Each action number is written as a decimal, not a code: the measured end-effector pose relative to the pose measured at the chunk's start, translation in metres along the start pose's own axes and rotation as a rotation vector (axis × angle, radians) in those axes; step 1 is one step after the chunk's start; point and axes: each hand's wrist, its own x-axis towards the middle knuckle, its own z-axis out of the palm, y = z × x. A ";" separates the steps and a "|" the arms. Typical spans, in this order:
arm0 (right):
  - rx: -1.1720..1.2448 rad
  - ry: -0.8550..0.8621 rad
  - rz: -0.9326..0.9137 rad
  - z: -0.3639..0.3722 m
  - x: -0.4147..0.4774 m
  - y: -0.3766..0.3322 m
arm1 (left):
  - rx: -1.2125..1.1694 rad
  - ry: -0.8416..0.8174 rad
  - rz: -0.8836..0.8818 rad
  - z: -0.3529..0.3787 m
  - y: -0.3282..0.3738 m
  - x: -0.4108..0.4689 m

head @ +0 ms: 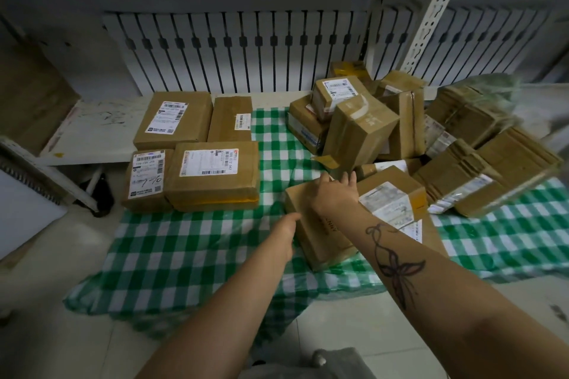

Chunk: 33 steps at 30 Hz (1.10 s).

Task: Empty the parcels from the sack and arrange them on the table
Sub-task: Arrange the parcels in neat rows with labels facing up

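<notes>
Four parcels lie squared up at centre left on the checked cloth. The jumbled heap at right is unsorted, so I judge most arranging remains. On a loose box at centre, the right hand rests flat with fingers spread. The left hand touches its near edge, grip unclear.

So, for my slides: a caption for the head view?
Left hand and right hand at a parcel on the checked cloth, between four arranged boxes and a jumbled pile.
</notes>
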 end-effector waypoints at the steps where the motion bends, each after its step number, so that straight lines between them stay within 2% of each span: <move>1: -0.018 -0.013 -0.009 0.001 0.001 0.004 | 0.000 -0.002 0.001 0.003 -0.002 -0.001; 6: 0.078 0.008 -0.048 -0.002 0.004 0.017 | -0.038 -0.020 0.027 0.011 -0.008 -0.012; 10: 0.232 -0.062 -0.010 -0.008 0.010 0.023 | -0.109 -0.005 0.053 0.014 -0.013 -0.013; 15: 0.458 -0.038 -0.026 -0.010 0.017 0.026 | -0.075 0.098 0.179 0.020 -0.017 -0.002; 22: 0.509 -0.061 -0.115 -0.009 0.014 0.028 | -0.048 0.277 0.300 0.018 -0.021 0.012; 33: 0.737 0.000 -0.179 -0.015 0.017 0.026 | 0.045 0.452 0.450 0.019 -0.016 -0.001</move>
